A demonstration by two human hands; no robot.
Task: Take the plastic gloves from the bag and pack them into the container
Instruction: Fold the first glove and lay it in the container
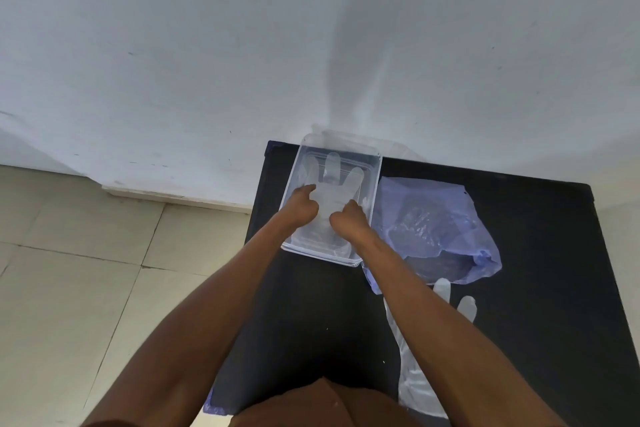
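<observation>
A clear plastic container (375, 180) stands at the far left of a black table (540, 288). Inside it lies a translucent plastic glove (334, 166), flat, fingers pointing away from me. Both my hands are in the container on the glove's palm. My left hand (300, 206) has curled fingers with the index finger pressing the glove. My right hand (348, 222) is curled and pinches the glove near its middle. To the right of the container lies a pale purple bag (433, 222) with more gloves showing through it. Another glove (415, 381) lies loose on the table under my right forearm.
A white wall rises right behind the table. Beige floor tiles (69, 288) lie to the left, beyond the table's edge. A scrap of purple plastic (211, 406) hangs at the table's near left corner.
</observation>
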